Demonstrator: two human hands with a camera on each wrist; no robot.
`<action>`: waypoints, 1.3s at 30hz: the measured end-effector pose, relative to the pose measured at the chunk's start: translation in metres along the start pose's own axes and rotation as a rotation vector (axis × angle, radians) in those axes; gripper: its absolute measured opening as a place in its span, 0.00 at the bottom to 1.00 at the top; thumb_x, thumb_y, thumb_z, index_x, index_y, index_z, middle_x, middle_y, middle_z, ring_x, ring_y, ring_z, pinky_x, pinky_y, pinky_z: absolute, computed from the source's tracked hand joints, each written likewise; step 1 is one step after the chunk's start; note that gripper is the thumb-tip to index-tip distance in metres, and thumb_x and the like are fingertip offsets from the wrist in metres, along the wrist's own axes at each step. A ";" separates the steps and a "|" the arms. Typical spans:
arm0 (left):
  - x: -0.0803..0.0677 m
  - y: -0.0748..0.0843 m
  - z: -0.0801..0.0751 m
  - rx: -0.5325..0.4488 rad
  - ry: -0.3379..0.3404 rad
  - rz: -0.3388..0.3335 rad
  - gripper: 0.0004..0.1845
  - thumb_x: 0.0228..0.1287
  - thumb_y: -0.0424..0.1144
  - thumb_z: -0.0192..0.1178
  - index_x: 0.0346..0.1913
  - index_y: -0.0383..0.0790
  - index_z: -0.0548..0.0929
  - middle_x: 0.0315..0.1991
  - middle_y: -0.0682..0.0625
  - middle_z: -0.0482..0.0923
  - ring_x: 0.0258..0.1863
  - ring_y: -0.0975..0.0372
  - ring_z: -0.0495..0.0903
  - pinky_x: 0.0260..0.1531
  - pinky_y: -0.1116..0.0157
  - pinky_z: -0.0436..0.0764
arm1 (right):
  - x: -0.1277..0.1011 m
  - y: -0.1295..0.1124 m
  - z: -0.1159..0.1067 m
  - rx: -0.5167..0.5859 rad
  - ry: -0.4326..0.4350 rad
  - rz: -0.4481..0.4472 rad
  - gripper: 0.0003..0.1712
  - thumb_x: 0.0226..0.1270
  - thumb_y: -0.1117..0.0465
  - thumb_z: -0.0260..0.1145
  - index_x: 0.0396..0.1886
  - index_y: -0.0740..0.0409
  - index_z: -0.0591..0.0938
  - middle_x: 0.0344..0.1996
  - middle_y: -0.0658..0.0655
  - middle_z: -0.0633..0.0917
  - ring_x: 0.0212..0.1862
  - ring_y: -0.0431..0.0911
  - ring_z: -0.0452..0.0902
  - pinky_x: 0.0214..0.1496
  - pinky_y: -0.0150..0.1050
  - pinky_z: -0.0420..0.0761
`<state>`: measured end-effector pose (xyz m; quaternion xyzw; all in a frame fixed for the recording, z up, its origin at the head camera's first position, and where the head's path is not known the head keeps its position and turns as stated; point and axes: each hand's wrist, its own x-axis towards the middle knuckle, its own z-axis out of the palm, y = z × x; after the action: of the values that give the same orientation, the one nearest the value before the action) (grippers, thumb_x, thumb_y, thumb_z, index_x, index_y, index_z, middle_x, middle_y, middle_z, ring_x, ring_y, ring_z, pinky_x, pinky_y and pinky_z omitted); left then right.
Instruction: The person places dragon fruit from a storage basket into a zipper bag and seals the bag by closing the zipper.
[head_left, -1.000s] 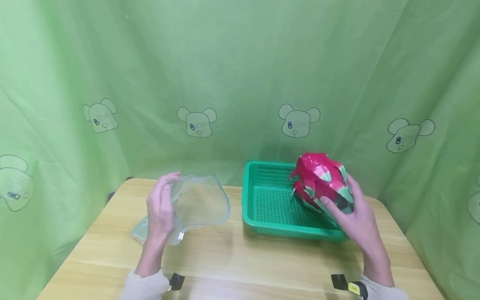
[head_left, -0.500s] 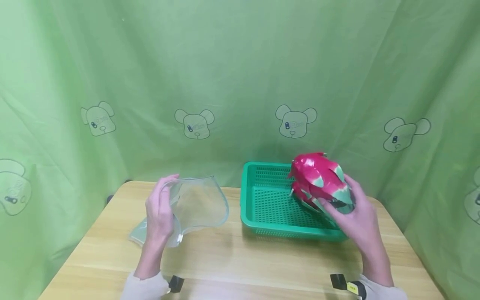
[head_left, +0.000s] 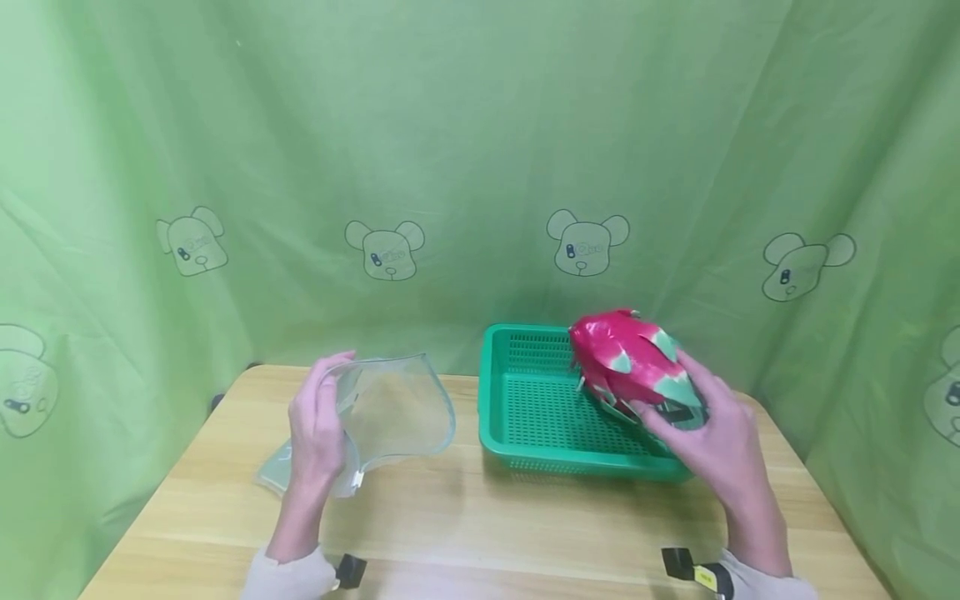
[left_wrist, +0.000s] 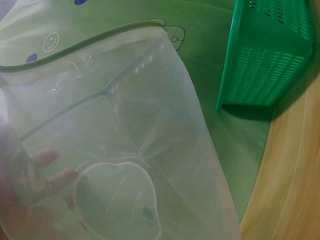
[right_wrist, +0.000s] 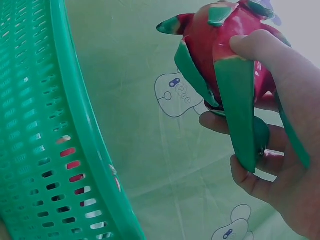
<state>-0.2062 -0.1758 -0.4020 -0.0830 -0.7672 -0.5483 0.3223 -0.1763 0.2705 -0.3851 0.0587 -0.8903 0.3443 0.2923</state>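
Right hand (head_left: 716, 446): clamped round a dragon fruit (head_left: 633, 362), fingers curled under and behind it, thumb on the near side. Held raised over the right half of a green basket (head_left: 525, 433), not resting on the mesh floor. Red skin, green scale tips; tip end aimed up and left, away from the wrist. In the right wrist view, dragon fruit (right_wrist: 227, 65) sits in the palm, fingers (right_wrist: 250, 47) wrapped over top and beneath, basket wall (right_wrist: 75, 125) off to the left of the hand, apart from the fruit.

Left hand (head_left: 318, 429): gripping the near edge of a clear zip bag (head_left: 393, 408), thumb on one side, fingers on the other, holding the mouth open and turned toward the right hand. Lower part of the bag trailing onto the table (head_left: 480, 525) just left of the wrist. In the left wrist view, zip bag (left_wrist: 120, 150) fills most of the frame, green zipper rim arching across the top, fingertips (left_wrist: 47, 157) visible through the film at lower left; basket (left_wrist: 270, 55) beyond the bag, well apart from it.

Hands well apart, bag mouth and basket side by side between them with a small gap. Green curtain (head_left: 450, 150) with bear prints behind everything. Dark wrist straps just behind both hands at the near table edge.
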 end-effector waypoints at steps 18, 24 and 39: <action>-0.002 0.000 0.003 0.007 -0.005 0.001 0.22 0.80 0.35 0.36 0.57 0.33 0.81 0.59 0.42 0.82 0.65 0.52 0.76 0.69 0.47 0.67 | -0.002 -0.012 -0.008 -0.115 0.097 -0.110 0.53 0.43 0.56 0.86 0.73 0.46 0.75 0.47 0.68 0.85 0.44 0.59 0.78 0.34 0.49 0.78; -0.003 0.000 0.004 0.027 0.000 -0.024 0.22 0.81 0.37 0.36 0.58 0.34 0.81 0.60 0.44 0.82 0.65 0.52 0.76 0.69 0.46 0.67 | -0.001 -0.016 -0.009 -0.084 0.094 -0.122 0.51 0.42 0.58 0.86 0.72 0.48 0.77 0.56 0.67 0.84 0.52 0.62 0.80 0.44 0.56 0.79; -0.003 -0.001 0.006 0.040 0.006 -0.019 0.22 0.81 0.37 0.36 0.57 0.35 0.82 0.58 0.43 0.83 0.63 0.52 0.77 0.67 0.47 0.69 | -0.001 -0.022 -0.008 -0.133 0.103 -0.210 0.53 0.35 0.58 0.88 0.70 0.48 0.79 0.37 0.64 0.82 0.37 0.53 0.75 0.28 0.41 0.76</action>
<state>-0.2070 -0.1702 -0.4061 -0.0677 -0.7779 -0.5360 0.3209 -0.1648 0.2591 -0.3688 0.1141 -0.8840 0.2545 0.3751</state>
